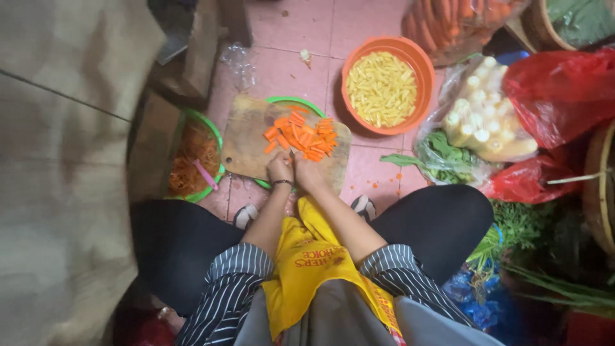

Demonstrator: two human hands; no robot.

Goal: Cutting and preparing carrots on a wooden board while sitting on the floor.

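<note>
From left to right we count one green bowl (214, 136) of scraps at nine o'clock, our left hand (280, 168) and right hand (307, 173) closed at six o'clock on one cutting board (246, 138) beneath one pile of carrot pieces (302, 136), and one orange bowl (416, 54) at two o'clock.
</note>
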